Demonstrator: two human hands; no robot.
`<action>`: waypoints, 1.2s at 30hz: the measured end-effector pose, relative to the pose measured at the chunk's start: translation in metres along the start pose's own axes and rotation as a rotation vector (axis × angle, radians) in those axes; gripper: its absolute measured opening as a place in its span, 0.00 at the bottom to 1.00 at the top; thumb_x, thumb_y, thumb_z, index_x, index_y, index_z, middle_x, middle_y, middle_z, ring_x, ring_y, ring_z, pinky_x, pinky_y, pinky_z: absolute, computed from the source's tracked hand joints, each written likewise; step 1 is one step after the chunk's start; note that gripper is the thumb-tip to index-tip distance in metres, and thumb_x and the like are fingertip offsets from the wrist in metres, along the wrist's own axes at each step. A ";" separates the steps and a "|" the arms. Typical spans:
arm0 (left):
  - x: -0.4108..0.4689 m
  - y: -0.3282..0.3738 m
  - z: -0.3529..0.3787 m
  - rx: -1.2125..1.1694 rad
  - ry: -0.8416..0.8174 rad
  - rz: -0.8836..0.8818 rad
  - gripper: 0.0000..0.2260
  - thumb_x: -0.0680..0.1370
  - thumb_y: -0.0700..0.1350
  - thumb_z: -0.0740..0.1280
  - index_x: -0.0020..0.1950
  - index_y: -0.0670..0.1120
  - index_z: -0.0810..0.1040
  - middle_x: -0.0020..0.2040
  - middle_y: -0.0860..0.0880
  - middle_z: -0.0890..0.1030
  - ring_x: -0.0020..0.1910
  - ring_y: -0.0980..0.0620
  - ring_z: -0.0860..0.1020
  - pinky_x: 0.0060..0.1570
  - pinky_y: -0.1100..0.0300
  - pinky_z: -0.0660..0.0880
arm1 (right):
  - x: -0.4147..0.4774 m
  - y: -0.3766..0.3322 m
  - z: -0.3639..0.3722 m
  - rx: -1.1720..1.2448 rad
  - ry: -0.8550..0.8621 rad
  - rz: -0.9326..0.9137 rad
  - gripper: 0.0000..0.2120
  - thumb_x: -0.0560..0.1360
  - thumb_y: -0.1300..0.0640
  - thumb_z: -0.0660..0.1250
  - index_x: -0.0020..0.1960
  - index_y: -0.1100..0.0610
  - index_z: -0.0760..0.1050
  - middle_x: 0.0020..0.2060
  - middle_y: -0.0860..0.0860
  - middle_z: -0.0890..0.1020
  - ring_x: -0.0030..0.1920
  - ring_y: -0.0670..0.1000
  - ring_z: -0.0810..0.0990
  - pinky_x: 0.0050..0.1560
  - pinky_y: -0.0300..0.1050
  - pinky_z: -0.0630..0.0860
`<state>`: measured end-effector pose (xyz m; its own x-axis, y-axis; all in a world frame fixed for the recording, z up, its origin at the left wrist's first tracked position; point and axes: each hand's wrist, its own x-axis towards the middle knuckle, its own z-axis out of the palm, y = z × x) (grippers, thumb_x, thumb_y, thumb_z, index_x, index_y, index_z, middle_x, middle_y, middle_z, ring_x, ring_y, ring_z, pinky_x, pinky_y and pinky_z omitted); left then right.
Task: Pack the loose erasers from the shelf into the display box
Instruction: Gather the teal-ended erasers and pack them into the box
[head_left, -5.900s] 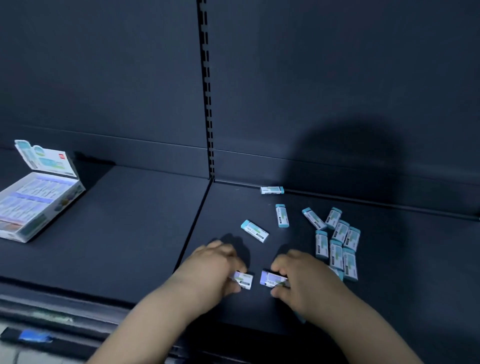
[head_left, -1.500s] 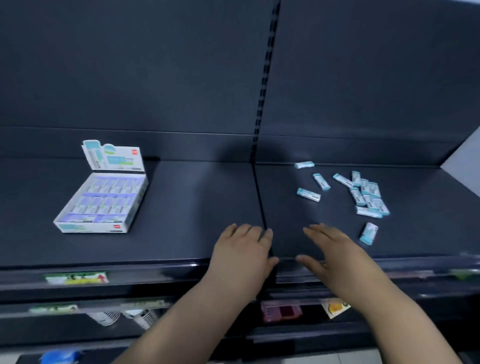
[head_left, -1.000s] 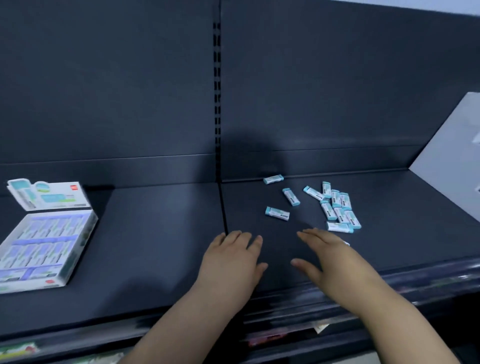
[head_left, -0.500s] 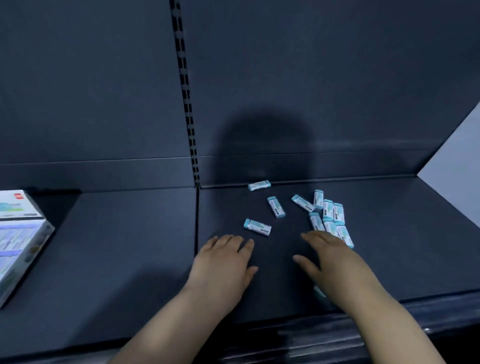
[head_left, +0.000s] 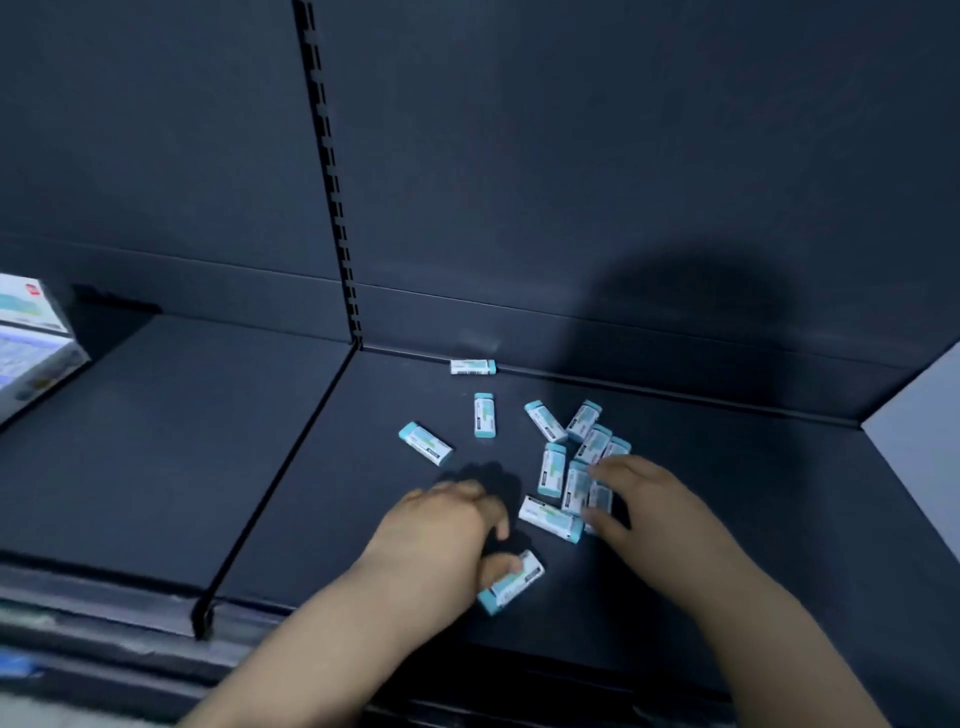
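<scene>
Fingers of your left hand are curled under, and its thumb lies across the nearest eraser, pinning it. That eraser is a small rectangular block in a white paper sleeve with a teal end, and it lies askew near the front of the shelf. Your right hand reaches into the pile with its forefinger stretched over the top and its thumb below. One sleeved block sits between them, but blur hides whether they have closed on it. Just left of that thumb, another eraser lies flat. Three strays lie apart behind your left hand, the farthest touching the back panel. The shelf is dark, matte and smooth. The display box is white printed card and sits well apart at the far left, cut off by the frame, with its lid flap raised.
</scene>
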<state>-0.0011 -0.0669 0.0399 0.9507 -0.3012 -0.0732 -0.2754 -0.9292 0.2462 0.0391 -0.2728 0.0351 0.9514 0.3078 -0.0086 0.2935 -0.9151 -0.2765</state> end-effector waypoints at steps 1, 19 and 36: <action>-0.003 0.004 0.001 -0.048 -0.036 -0.031 0.14 0.74 0.61 0.64 0.54 0.55 0.72 0.55 0.55 0.73 0.57 0.53 0.71 0.52 0.61 0.66 | 0.000 0.002 0.001 0.007 -0.004 -0.022 0.22 0.76 0.47 0.62 0.69 0.48 0.66 0.69 0.43 0.66 0.68 0.45 0.64 0.64 0.37 0.62; 0.003 -0.021 0.028 -0.172 0.204 -0.183 0.24 0.77 0.36 0.57 0.71 0.55 0.66 0.64 0.55 0.68 0.62 0.52 0.70 0.58 0.64 0.69 | -0.012 -0.002 0.008 0.140 0.066 -0.235 0.18 0.73 0.52 0.67 0.62 0.49 0.74 0.58 0.41 0.72 0.61 0.43 0.67 0.62 0.32 0.61; 0.003 -0.052 0.031 -0.251 0.118 -0.086 0.22 0.77 0.37 0.59 0.70 0.50 0.68 0.61 0.51 0.68 0.61 0.53 0.68 0.57 0.75 0.59 | 0.018 -0.054 0.052 -0.011 0.223 -0.144 0.06 0.65 0.47 0.68 0.34 0.48 0.81 0.37 0.42 0.74 0.39 0.48 0.76 0.40 0.41 0.70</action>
<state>0.0121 -0.0262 -0.0032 0.9832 -0.1827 0.0045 -0.1628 -0.8641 0.4764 0.0356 -0.2043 -0.0004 0.8964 0.3711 0.2425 0.4272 -0.8693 -0.2487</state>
